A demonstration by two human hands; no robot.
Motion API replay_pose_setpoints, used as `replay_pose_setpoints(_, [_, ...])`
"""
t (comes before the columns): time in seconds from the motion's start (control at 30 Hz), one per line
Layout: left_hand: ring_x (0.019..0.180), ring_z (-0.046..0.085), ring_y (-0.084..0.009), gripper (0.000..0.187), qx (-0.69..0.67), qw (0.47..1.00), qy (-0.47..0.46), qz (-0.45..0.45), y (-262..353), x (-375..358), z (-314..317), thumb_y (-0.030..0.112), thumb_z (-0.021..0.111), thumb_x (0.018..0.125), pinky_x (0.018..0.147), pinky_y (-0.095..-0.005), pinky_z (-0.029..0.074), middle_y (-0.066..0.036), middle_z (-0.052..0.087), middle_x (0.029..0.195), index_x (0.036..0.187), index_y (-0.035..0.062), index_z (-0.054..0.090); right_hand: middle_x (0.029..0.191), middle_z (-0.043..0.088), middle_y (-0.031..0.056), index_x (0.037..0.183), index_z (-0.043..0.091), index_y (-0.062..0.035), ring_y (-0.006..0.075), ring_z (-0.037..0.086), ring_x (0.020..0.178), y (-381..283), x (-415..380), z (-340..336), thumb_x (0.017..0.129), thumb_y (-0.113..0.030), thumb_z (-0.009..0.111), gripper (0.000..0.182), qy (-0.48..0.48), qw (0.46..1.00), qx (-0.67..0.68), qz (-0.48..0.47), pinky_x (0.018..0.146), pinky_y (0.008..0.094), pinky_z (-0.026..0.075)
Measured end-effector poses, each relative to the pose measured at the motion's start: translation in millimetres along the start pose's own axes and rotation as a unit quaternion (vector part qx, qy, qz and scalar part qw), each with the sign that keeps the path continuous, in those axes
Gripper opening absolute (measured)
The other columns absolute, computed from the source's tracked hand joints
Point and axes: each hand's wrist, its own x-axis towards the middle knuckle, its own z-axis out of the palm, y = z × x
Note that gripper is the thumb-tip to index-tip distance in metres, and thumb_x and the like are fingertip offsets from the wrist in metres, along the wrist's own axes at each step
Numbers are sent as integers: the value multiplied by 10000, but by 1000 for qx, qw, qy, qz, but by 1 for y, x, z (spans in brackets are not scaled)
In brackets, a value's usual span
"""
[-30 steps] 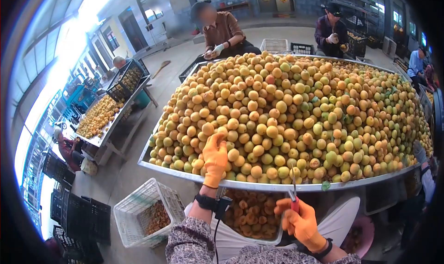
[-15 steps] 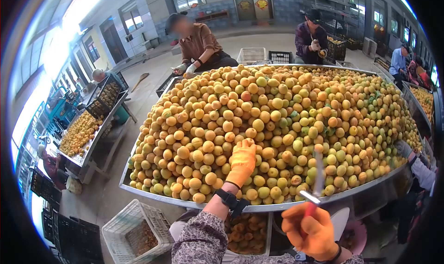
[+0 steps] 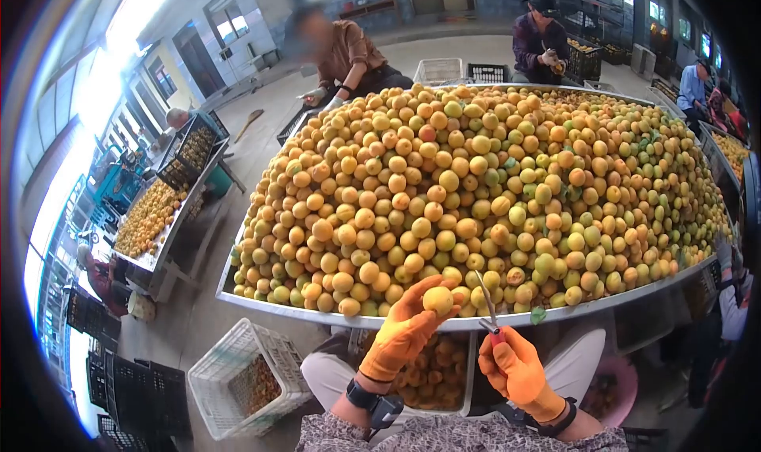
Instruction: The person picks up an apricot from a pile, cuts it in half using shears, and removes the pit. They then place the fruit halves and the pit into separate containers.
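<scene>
In an orange glove, my left hand [image 3: 402, 333] is closed around a yellow apricot [image 3: 437, 301], held just in front of the table's near edge. Close by on the right, my right hand [image 3: 515, 370], gloved the same way, grips the red handle of a knife [image 3: 495, 328]. Its thin blade points up and slightly left, a short way from the apricot. Beyond both hands rises a big heap of apricots [image 3: 396, 190], yellow to green, on a metal-rimmed table [image 3: 317, 316].
Below my hands stands a crate of cut-looking apricots [image 3: 432, 377]. A white plastic crate [image 3: 246, 385] sits left on the floor, a pink basin [image 3: 614, 389] right. Co-workers sit around the heap, and a gloved hand [image 3: 723, 250] shows at the right edge. Black crates [image 3: 147, 400] stand lower left.
My left hand has come back from the heap with an apricot in it. The knife in my right hand has moved closer to it, and the view has shifted slightly.
</scene>
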Motion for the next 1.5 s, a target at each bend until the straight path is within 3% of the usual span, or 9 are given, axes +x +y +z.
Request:
replay_pose_setpoints(0.13, [1277, 489, -345, 621, -72, 996, 43, -27, -7, -36, 14, 131, 679, 883, 1054, -407, 462, -227, 435, 1400, 1407, 3, 371, 686, 479, -4, 976, 542, -53, 40, 346, 506, 7, -11, 8, 974, -438, 539, 386, -34, 999, 9, 36, 448, 184, 267])
replay_pose_setpoints(0.3, [1017, 609, -220, 689, 9, 996, 46, -74, -19, -64, 1, 199, 799, 786, 858, -286, 540, -154, 551, 1197, 1344, -24, 463, 637, 428, -27, 962, 549, -51, 36, 327, 526, 22, -22, 15, 984, -438, 522, 389, -102, 994, -1, 25, 478, 200, 239])
replay_pose_setpoints(0.47, [955, 619, -177, 778, 25, 995, 39, -92, -15, -73, 18, 253, 854, 722, 803, -268, 523, -101, 596, 1117, 1322, -60, 470, 630, 423, -39, 953, 560, -48, 35, 322, 529, 25, -29, 23, 987, -438, 515, 393, -103, 994, -37, 13, 483, 202, 244])
replay_pose_setpoints(0.73, [1050, 568, -152, 682, 98, 995, -4, -30, -17, -80, 25, 328, 804, 791, 871, -273, 486, -95, 577, 1162, 1283, -2, 467, 625, 427, -39, 909, 563, -41, 38, 332, 547, 28, -35, 25, 984, -438, 523, 407, -86, 994, -64, -1, 493, 213, 251])
replay_pose_setpoints(0.97, [989, 551, -135, 661, 153, 988, -6, -19, -19, -90, 36, 411, 707, 869, 857, -266, 473, -98, 567, 1122, 1299, 19, 393, 612, 415, -43, 855, 541, -34, 50, 332, 553, 32, -39, 17, 982, -485, 493, 471, -86, 990, -112, -14, 499, 231, 256])
replay_pose_setpoints(1.07, [861, 554, -124, 680, 222, 975, 20, -2, -23, -93, 38, 447, 709, 856, 708, -230, 468, -113, 561, 1093, 1286, 35, 381, 613, 420, -43, 869, 540, -36, 51, 339, 552, 35, -38, 16, 985, -492, 481, 474, -103, 988, -108, -30, 499, 229, 260])
replay_pose_setpoints(1.27, [906, 555, -124, 670, 228, 972, 41, 40, -34, -95, 49, 477, 654, 888, 753, -237, 486, -106, 562, 1096, 1285, 13, 378, 622, 444, -39, 956, 547, -33, 54, 373, 560, 48, -31, 14, 994, -483, 465, 460, -103, 992, -69, -26, 501, 235, 291])
replay_pose_setpoints(1.33, [954, 552, -140, 672, 292, 953, 81, 17, -26, -91, 58, 494, 627, 900, 828, -262, 484, -111, 568, 1100, 1287, 5, 376, 638, 471, -28, 989, 551, -17, 58, 410, 574, 61, -22, 10, 998, -469, 465, 460, -72, 984, -126, -103, 514, 240, 334])
replay_pose_setpoints(1.5, [849, 578, -139, 528, 394, 915, 39, 74, -31, -81, 34, 370, 616, 937, 756, -280, 492, -64, 593, 972, 1301, 49, 410, 671, 485, -28, 970, 563, -26, 58, 419, 602, 64, -13, 9, 1009, -434, 465, 421, -46, 986, -113, -116, 530, 235, 359])
